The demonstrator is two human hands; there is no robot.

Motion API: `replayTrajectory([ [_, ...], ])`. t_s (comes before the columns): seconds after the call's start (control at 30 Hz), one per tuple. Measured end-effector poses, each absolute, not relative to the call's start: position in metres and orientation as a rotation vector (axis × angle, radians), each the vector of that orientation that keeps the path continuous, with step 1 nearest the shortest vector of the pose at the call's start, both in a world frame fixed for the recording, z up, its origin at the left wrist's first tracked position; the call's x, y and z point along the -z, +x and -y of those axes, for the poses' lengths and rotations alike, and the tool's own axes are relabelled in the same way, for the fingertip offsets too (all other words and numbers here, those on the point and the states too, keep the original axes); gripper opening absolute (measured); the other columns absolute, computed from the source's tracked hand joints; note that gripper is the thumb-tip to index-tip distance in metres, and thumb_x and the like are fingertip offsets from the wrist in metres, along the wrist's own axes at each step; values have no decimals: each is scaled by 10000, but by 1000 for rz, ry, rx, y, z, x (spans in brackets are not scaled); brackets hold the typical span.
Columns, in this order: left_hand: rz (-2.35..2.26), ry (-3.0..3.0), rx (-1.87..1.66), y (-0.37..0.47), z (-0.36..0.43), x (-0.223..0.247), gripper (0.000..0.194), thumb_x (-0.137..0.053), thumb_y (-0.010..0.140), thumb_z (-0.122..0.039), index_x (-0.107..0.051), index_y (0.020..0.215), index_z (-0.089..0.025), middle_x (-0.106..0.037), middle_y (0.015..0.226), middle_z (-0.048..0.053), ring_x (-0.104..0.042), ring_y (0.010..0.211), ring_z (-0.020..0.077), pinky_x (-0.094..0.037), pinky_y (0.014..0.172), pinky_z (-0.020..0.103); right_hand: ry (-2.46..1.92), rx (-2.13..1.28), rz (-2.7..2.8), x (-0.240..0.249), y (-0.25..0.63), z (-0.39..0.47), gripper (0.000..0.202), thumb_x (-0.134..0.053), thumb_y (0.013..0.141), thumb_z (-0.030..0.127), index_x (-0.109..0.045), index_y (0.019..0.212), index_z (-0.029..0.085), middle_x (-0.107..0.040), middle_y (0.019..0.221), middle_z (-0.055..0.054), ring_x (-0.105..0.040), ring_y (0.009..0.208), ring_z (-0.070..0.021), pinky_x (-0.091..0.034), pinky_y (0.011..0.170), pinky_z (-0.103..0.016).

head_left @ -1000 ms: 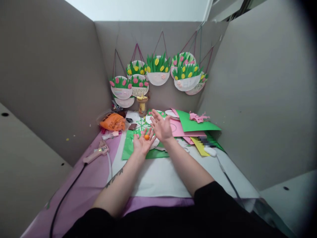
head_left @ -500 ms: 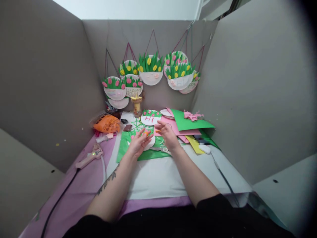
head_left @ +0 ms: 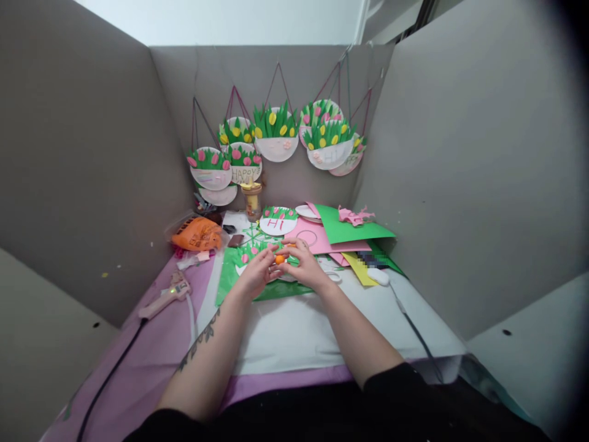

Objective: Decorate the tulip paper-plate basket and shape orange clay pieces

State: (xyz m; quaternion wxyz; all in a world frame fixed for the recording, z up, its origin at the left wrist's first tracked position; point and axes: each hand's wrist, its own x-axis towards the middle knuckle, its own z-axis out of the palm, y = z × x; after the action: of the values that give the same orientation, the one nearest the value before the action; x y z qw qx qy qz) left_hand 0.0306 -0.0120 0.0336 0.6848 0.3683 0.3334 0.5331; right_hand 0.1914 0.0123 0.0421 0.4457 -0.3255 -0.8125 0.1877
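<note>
Over a paper-plate craft with green paper grass and pink tulips (head_left: 245, 258), my two hands are brought close together. My left hand (head_left: 257, 271) has its fingers closed around a small round orange lump (head_left: 280, 259), possibly soft clay. The thumb of my right hand (head_left: 307, 265) touches that lump, and its curled fingers arch above it. A second bit of orange (head_left: 291, 245) shows at my right fingers. The plate craft lies on a green sheet (head_left: 225, 285) and is partly hidden by my hands. Scissors (head_left: 334, 277) lie just right of my right hand.
A glue gun (head_left: 165, 298) with a lit spot rests at the left, its black cable running forward. An orange bag (head_left: 197, 234), a jar (head_left: 253, 202) and a "Hi" plate (head_left: 278, 222) stand behind. Coloured sheets (head_left: 354, 222) pile at the right. Finished plates (head_left: 277, 147) hang on the back panel.
My hands have come together from a gap. The right hand has moved left and down, so its thumb meets the orange lump at my left fingers. The view has shifted slightly.
</note>
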Motion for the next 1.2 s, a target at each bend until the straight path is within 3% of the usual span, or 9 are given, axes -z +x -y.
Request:
replayTrajectory([
  [0.1, -790, 783, -1251, 31, 8, -34, 421, -514, 869, -438, -535, 1192, -168, -671, 1002, 107, -668, 839, 170, -524, 691, 261, -737, -441, 2051, -36, 189, -15, 232, -681, 753, 268, -703, 984, 266, -527, 1227, -76, -438, 1190, -231, -318, 1050, -457],
  [0.27, -701, 641, -1244, 37, 5, -34, 661, -226, 863, -653, -445, 1287, -196, -596, 1207, 146, -637, 978, 215, -506, 776, 336, -688, -414, 2122, -24, 179, -17, 300, -699, 729, 267, -701, 1029, 287, -428, 1398, -61, -280, 1335, -295, -214, 1093, -549],
  [0.47, -603, 593, -1199, 42, 11, -42, 734, -160, 850, -670, -357, 1372, -192, -584, 1225, 166, -621, 1027, 261, -468, 867, 412, -733, -398, 2093, -20, 174, -16, 287, -713, 700, 257, -713, 986, 283, -402, 1427, -46, -223, 1375, -316, -198, 1098, -573],
  [0.6, -570, 549, -1212, 38, 11, -44, 827, -135, 805, -729, -306, 1398, -178, -558, 1247, 197, -613, 1041, 284, -467, 860, 437, -702, -343, 2151, -20, 174, -15, 376, -699, 720, 255, -679, 1092, 307, -329, 1482, -28, -154, 1402, -316, -184, 1111, -556],
  [0.8, -483, 576, -1219, 38, 9, -40, 806, -129, 811, -721, -385, 1356, -184, -559, 1260, 181, -583, 1094, 279, -451, 899, 444, -727, -341, 2205, -17, 173, -16, 644, -687, 736, 327, -459, 1338, 344, -241, 1525, -3, -48, 1425, -321, -175, 1109, -573],
  [0.93, -529, 663, -1131, 37, 7, -36, 869, -59, 798, -725, -443, 1336, -160, -599, 1216, 181, -557, 1140, 278, -422, 945, 436, -829, -371, 2174, -18, 175, -18, 740, -724, 692, 386, -429, 1366, 313, -226, 1530, -29, -23, 1425, -337, -144, 1113, -579],
  [1.07, -555, 763, -1051, 37, 8, -36, 936, 27, 807, -688, -518, 1295, -103, -614, 1198, 196, -503, 1212, 277, -368, 1008, 398, -920, -431, 2181, -20, 175, -19, 803, -753, 656, 384, -417, 1378, 278, -250, 1522, -61, -57, 1421, -342, -126, 1117, -564],
  [1.2, -630, 848, -1017, 39, 12, -40, 1005, 119, 807, -641, -558, 1249, -45, -639, 1141, 218, -494, 1221, 291, -342, 1026, 408, -900, -526, 2175, -22, 172, -19, 791, -732, 686, 320, -380, 1394, 287, -436, 1418, -74, -303, 1347, -302, -210, 1089, -529],
])
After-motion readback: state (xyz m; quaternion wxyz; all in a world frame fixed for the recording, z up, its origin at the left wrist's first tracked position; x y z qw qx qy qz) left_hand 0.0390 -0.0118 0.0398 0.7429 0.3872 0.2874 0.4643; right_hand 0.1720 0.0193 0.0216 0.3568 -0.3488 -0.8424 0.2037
